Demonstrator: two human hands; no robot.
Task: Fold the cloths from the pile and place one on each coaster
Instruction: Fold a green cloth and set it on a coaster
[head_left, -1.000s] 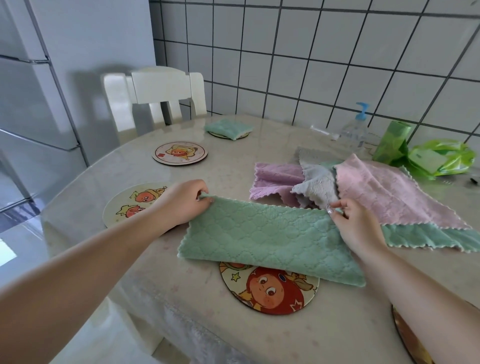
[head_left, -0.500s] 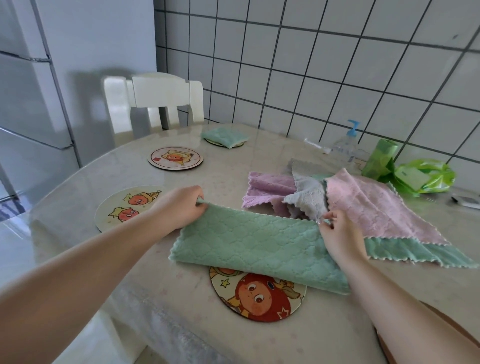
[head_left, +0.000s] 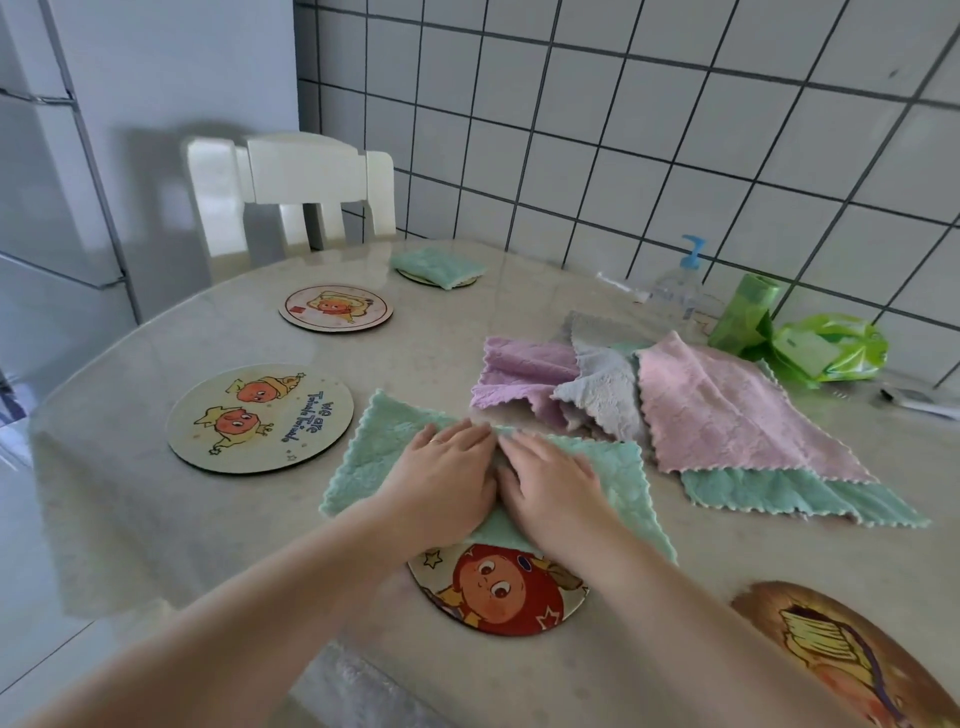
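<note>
A green cloth (head_left: 370, 457), folded in half, lies flat on the table and covers the far part of a red cartoon coaster (head_left: 498, 592). My left hand (head_left: 447, 478) and my right hand (head_left: 550, 483) rest flat on its middle, side by side, fingers pointing away from me. Behind them lies the pile: a purple cloth (head_left: 519, 371), a grey cloth (head_left: 605, 384), a pink cloth (head_left: 727, 415) and a green cloth (head_left: 795, 499) underneath. A folded green cloth (head_left: 439, 265) sits on the far coaster. Two bare coasters (head_left: 260, 415) (head_left: 335, 306) lie to the left.
Another coaster (head_left: 852, 654) shows at the lower right edge. A pump bottle (head_left: 675, 291), a green roll (head_left: 740, 314) and a green packet (head_left: 826, 351) stand by the tiled wall. A white chair (head_left: 291, 192) stands at the table's far left. The table edge (head_left: 62, 519) curves on the left.
Both hands have let go of the cloth's far corners and come together, pressing flat on the middle of the folded green cloth. The view has tilted slightly.
</note>
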